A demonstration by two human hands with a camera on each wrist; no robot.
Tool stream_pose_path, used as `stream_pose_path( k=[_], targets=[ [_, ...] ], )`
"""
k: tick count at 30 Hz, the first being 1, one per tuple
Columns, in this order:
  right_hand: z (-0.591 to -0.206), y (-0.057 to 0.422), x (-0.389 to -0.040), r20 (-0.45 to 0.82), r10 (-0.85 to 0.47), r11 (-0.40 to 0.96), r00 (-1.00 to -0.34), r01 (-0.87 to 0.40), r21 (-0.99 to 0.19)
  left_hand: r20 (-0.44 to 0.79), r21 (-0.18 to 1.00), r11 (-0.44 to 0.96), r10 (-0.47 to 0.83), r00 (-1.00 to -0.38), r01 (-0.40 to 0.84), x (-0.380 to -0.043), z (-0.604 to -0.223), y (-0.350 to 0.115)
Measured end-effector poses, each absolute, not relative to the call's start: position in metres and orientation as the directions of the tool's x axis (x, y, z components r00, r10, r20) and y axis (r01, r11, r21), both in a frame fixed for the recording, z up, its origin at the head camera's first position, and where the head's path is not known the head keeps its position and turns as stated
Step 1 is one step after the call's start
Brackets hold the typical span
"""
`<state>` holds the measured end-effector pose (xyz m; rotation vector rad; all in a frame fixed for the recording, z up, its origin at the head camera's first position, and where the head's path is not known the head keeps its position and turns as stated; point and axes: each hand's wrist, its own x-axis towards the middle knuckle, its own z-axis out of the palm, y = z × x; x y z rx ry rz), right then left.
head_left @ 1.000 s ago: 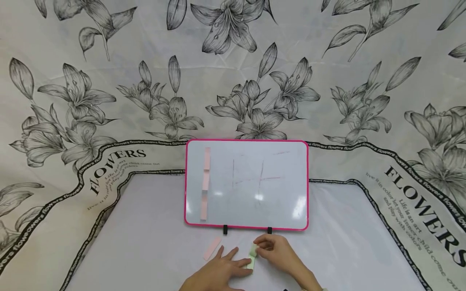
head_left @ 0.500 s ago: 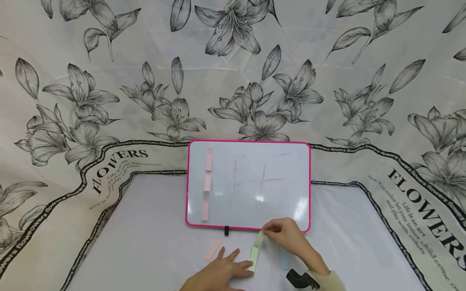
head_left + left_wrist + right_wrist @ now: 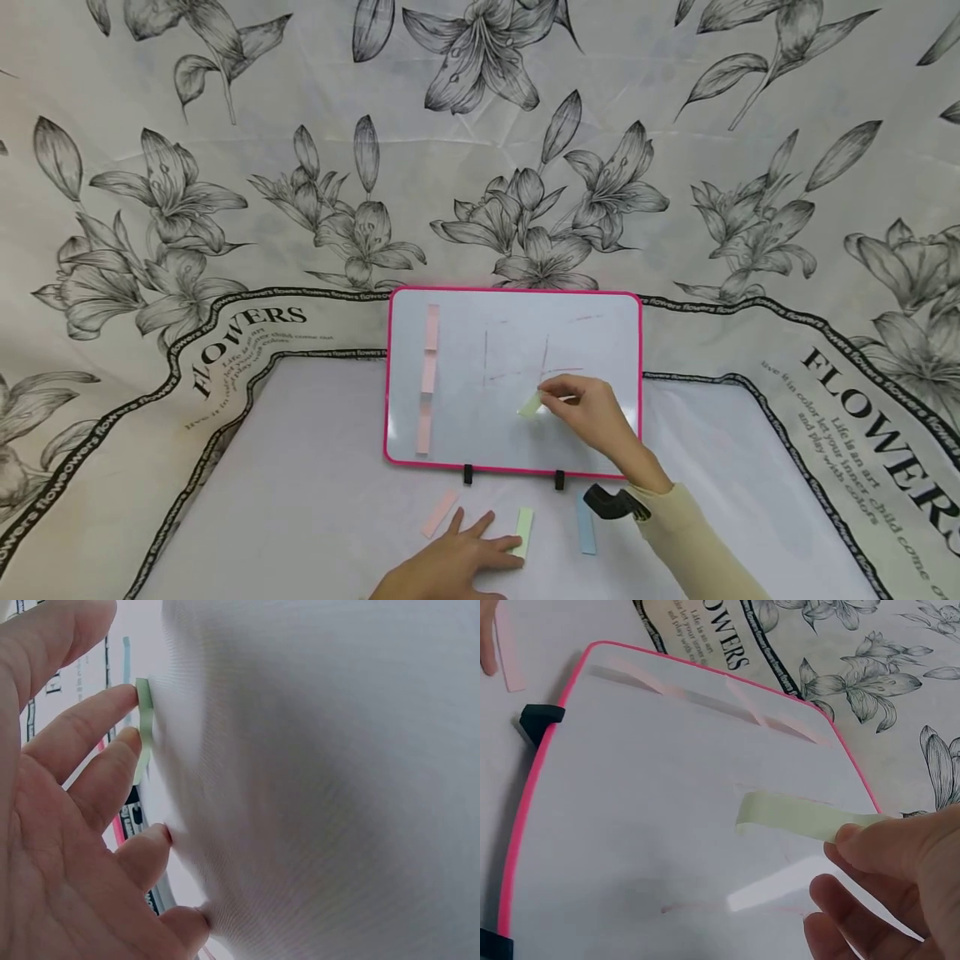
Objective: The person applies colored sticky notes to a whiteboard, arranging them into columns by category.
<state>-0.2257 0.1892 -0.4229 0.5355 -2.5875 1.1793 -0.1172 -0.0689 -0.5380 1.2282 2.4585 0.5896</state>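
In the head view my right hand (image 3: 592, 412) pinches one end of a pale green paper strip (image 3: 530, 406) in front of the whiteboard (image 3: 457, 425). The right wrist view shows the strip (image 3: 787, 814) between thumb and forefinger, its free end bent over. My left hand (image 3: 457, 557) lies with fingers spread on the white tabletop. Two of its fingertips press on a green sticky-note pad (image 3: 523, 529), which shows edge-on in the left wrist view (image 3: 145, 727). Three pink strips (image 3: 428, 372) hang end to end down the board's left side.
A pink pad (image 3: 439, 512) lies left of the green one, and a blue pad (image 3: 586, 525) lies to its right. Black feet (image 3: 558, 480) hold up the pink-edged board. Faint red lines mark its surface. A flower-printed cloth (image 3: 322, 242) hangs behind.
The right hand has peeled a green strip off the pad and carried it up and away to the board. The left hand stays on the pad. The blue pad has come into view.
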Motion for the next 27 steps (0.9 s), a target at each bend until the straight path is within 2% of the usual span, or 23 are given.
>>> stream_pose_path(
  k=[18, 27],
  targets=[
    [-0.383, 0.171, -0.271, 0.479, -0.139, 0.528, -0.866, -0.475, -0.704, -0.172, 0.536, 0.568, 0.798, -0.578, 0.625, -0.120, -0.545, -0.068],
    [-0.373, 0.164, -0.290, 0.547, -0.112, 0.533, -0.830, -0.515, -0.672, -0.148, 0.517, 0.552, 0.810, -0.567, 0.654, -0.121, -0.545, -0.070]
  ],
)
